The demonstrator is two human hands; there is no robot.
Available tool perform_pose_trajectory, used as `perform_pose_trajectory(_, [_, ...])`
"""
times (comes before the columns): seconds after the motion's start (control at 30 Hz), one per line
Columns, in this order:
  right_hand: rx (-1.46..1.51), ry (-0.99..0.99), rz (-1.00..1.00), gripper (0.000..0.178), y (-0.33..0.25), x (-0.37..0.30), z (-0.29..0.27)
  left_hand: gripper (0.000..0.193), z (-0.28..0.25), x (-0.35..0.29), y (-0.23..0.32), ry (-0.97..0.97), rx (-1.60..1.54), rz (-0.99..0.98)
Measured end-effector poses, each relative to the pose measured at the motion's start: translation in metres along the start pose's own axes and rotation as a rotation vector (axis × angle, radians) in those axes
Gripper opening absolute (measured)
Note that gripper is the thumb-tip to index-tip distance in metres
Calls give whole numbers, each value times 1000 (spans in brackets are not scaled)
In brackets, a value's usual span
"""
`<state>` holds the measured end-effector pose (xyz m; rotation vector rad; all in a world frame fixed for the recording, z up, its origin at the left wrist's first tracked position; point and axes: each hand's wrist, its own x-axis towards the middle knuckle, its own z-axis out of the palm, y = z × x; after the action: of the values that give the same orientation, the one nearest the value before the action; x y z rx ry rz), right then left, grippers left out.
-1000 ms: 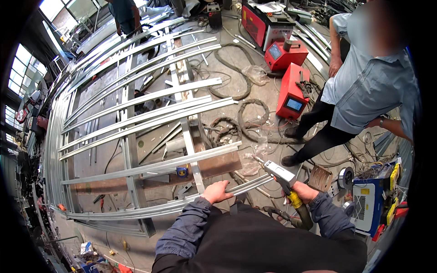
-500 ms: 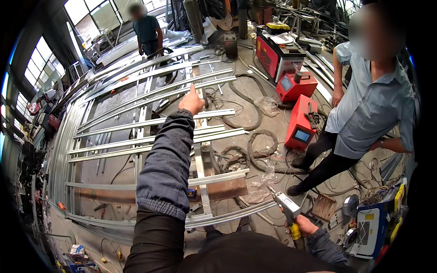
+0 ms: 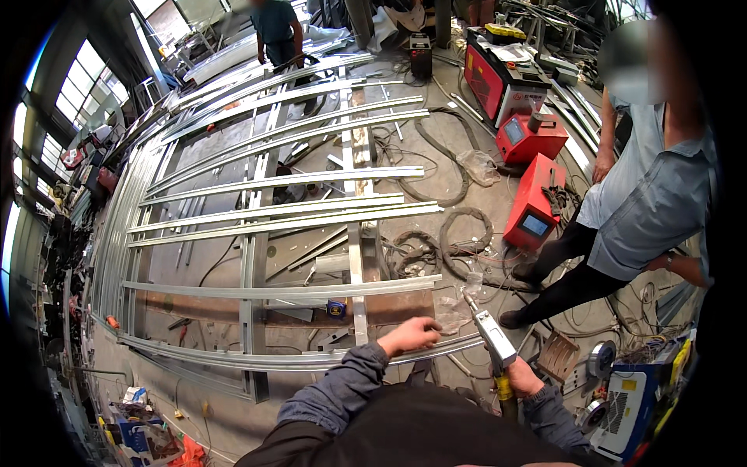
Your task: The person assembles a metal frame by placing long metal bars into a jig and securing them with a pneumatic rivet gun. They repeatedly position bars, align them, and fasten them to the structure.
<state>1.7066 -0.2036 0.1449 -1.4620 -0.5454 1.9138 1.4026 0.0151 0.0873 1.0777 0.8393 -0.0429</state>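
My right hand (image 3: 524, 378), at the lower right, is wrapped round the grip of a handheld welding gun (image 3: 496, 339). The gun has a pale boxy body, a thin nozzle pointing up and away, and yellow on its lower part. My left hand (image 3: 410, 335) is empty, its fingers loosely bent and partly apart. It hovers near the closest rails (image 3: 311, 359) of a large metal frame. Light metal bars (image 3: 288, 293) lie across the frame's uprights. A blue tape measure (image 3: 336, 309) rests by the nearest crossbar.
A person in a light blue shirt (image 3: 650, 202) stands at the right, beside two red machines (image 3: 534, 204). Another person (image 3: 278, 35) is at the far left end. Dark cables (image 3: 443, 183) coil on the floor. A blue-and-white machine (image 3: 632, 409) stands at the lower right.
My left arm has drawn back from pointing over the frame to near my body, and the index finger is no longer stretched out. The view has shifted slightly. The welding gun stays in my right hand.
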Motion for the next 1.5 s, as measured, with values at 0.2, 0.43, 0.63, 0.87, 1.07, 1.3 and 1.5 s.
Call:
perform_pose_trajectory(0.2, [27,14,-266,46,-41,73,56,62,95,3,-6,-403,30,338])
perform_pose_trajectory(0.43, [244,195,-295,53,-79,135,118,42,112,-17,-16,6,-611,205])
perform_pose_trajectory(0.63, [482,314,-413,59,-102,159,142,68,75,-37,0,305,-219,349])
perform_pose_trajectory(0.87, [671,296,-560,43,-90,146,156,76,11,-97,67,38,183,127])
perform_pose_trajectory(1.07, [721,370,-540,40,-46,107,230,85,-20,-159,28,-79,360,163])
perform_pose_trajectory(1.3, [906,519,-567,63,-4,132,317,67,-72,-185,-30,-204,404,356])
perform_pose_trajectory(1.5, [879,659,-538,64,-16,135,336,69,-265,-152,-50,605,1317,481])
